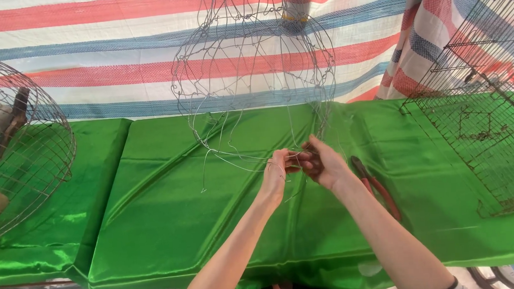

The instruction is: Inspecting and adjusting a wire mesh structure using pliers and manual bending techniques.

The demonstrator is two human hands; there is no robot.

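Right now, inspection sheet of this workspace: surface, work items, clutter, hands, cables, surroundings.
Surface: green satin cloth over the table, creased.
Work items: unfinished round wire frame, standing on the cloth, loose wire ends trailing toward the hands.
Clutter: red-handled pliers lying on the cloth just right of the right hand.
Hands: left hand and right hand close together at the frame's lower edge, both pinching thin wire.
Cables: nothing seen.
Surroundings: domed wire cage at left with something inside; rectangular wire cage at right; red, white and blue striped tarp behind.
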